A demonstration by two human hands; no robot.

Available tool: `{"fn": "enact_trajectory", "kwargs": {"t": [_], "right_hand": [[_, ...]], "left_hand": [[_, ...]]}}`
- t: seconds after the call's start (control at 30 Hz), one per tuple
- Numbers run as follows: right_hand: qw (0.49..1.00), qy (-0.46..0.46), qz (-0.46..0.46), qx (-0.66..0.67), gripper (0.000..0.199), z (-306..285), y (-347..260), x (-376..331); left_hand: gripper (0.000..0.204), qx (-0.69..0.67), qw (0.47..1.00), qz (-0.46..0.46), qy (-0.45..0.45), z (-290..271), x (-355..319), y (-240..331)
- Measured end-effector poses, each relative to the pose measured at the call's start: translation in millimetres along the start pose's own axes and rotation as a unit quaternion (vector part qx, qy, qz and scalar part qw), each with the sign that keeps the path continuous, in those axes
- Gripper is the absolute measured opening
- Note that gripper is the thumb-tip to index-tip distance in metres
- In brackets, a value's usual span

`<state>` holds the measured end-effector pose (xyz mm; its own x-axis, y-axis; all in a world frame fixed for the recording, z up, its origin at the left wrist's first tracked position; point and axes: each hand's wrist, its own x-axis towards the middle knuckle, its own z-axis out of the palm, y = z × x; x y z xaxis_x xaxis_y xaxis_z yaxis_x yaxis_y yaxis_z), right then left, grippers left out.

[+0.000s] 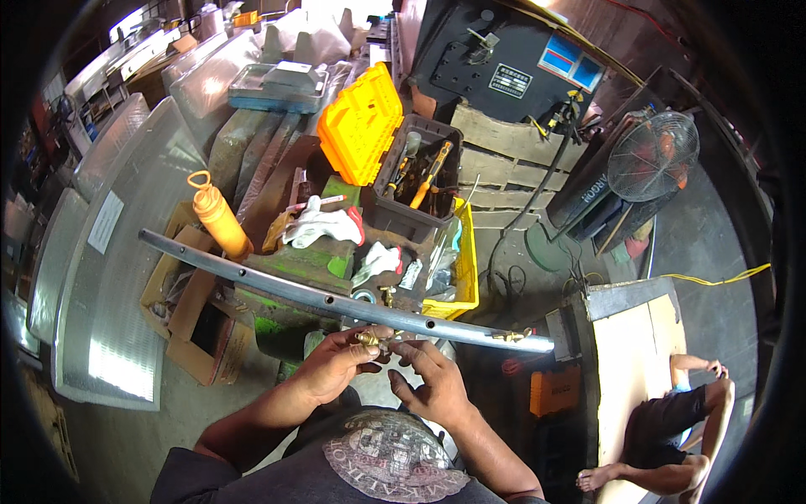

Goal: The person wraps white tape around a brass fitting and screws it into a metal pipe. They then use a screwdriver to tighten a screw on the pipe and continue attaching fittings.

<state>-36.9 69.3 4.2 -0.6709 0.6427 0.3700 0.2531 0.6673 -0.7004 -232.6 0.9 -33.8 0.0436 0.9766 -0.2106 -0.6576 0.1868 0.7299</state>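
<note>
A small brass fitting [367, 338] is pinched between the thumb and fingers of my left hand [336, 363], just in front of a long grey metal bar [294, 291]. My right hand [437, 382] comes in from the other side. Its fingertips reach the right end of the fitting, while its thumb stands apart below. The bar has several holes along it and crosses over the green bench. Near its right end sit brass pieces [512, 336]. Another brass part [388, 296] lies behind the bar. My fingers partly hide the fitting.
White gloves [323, 225] and an orange bottle [220, 220] stand on the bench, beside an open toolbox [416, 210] and a yellow crate [473, 260]. Cardboard boxes [210, 344] are at left. A fan [653, 157] stands far right; another person [672, 428] sits at the near right.
</note>
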Motion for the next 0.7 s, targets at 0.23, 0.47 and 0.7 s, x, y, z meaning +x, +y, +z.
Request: {"fn": "enact_trajectory", "kwargs": {"t": [0.23,0.47,0.7], "right_hand": [[0.992,0.018,-0.079,-0.100,0.041,18,2,1],[0.997,0.004,-0.054,-0.057,0.024,37,0,0],[0.991,0.026,0.060,0.117,0.011,49,-7,5]], "left_hand": [[0.039,0.020,0.999,-0.042,0.005,-7,-16,-8],[0.040,0.130,0.991,-0.007,0.009,-18,-32,-14],[0.037,0.218,0.969,0.115,0.018,-8,-43,-9]]}}
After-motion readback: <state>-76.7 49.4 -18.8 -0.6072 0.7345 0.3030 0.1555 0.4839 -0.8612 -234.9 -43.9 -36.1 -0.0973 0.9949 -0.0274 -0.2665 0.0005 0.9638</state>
